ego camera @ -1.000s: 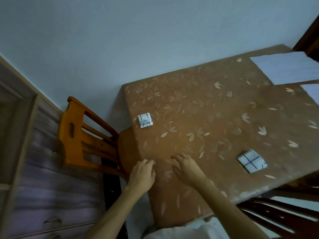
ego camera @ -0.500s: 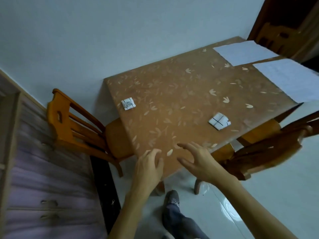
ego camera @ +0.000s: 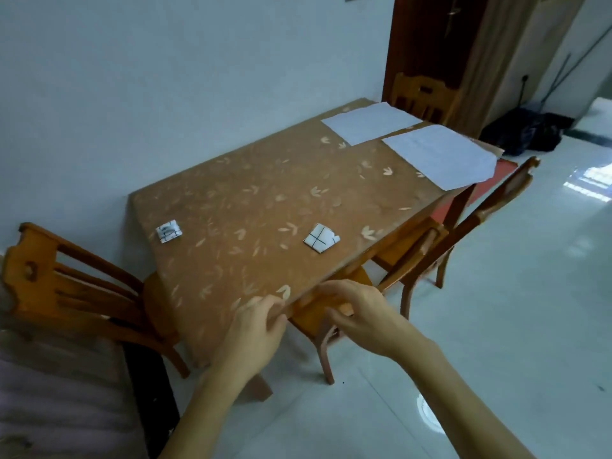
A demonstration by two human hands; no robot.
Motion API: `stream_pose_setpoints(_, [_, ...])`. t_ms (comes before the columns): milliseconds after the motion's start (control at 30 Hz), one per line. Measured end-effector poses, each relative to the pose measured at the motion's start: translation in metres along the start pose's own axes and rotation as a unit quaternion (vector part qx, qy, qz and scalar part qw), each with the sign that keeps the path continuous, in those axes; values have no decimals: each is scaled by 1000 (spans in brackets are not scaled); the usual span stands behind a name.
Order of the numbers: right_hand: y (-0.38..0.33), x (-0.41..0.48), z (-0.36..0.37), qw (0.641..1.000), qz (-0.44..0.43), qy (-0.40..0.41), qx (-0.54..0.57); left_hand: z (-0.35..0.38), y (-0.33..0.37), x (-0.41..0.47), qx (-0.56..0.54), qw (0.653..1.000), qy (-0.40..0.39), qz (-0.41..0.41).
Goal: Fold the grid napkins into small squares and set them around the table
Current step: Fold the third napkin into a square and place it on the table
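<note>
At the near corner of the brown table with pale leaf shapes (ego camera: pixel 251 207), both hands hang close together. My left hand (ego camera: pixel 255 329) has its fingers curled a little, and the tips touch the table's near corner. It holds nothing. My right hand (ego camera: pixel 361 316) is just off the near edge, in front of the seat of an orange wooden chair (ego camera: pixel 440 236) tucked under the right side. Its fingers are bent and a bit apart, and it holds nothing too.

Going out from the hands, one small folded white napkin with black grid lines (ego camera: pixel 321 242) lies near the right edge of the table. A second small folded grid napkin (ego camera: pixel 169 231) lies near the left edge, just by another orange wooden chair (ego camera: pixel 76 286). The two small squares are well apart.

Far away, at the far end of the table, two big flat white sheets (ego camera: pixel 437 154) lie side by side. One hangs a little over the far right corner. I think these are napkins not folded yet, but their lines are too faint to tell.

So I think the job is about half done. Two squares are folded and set down. Two sheets are left to fold and set by the far places.

I see no brand or words I can read. The folded napkins show only black lines.
</note>
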State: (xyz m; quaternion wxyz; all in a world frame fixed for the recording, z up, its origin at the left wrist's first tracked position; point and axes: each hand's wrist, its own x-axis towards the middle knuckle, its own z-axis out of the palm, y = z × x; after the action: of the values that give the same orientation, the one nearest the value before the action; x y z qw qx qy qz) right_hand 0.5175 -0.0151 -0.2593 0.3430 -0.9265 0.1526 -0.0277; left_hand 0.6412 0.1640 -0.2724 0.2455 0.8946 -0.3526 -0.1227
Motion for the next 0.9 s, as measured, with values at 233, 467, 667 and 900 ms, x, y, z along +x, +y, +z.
stream_pose_setpoints(233, [111,-66,-105,999,24,4,-21,63,132,23,9,999,-33,-13])
stream_pose_setpoints(467, [205,-98,-190,997,67,42,-16,112,246,62,12,998,-63,12])
stream_pose_setpoints(667, [273,-85,-239,993,99,64,6,155,318,120,15,994,-92,48])
stream_pose_setpoints(900, [352,-23,-304,992,110,59,-26,210,373,237,-14,993,-112,46])
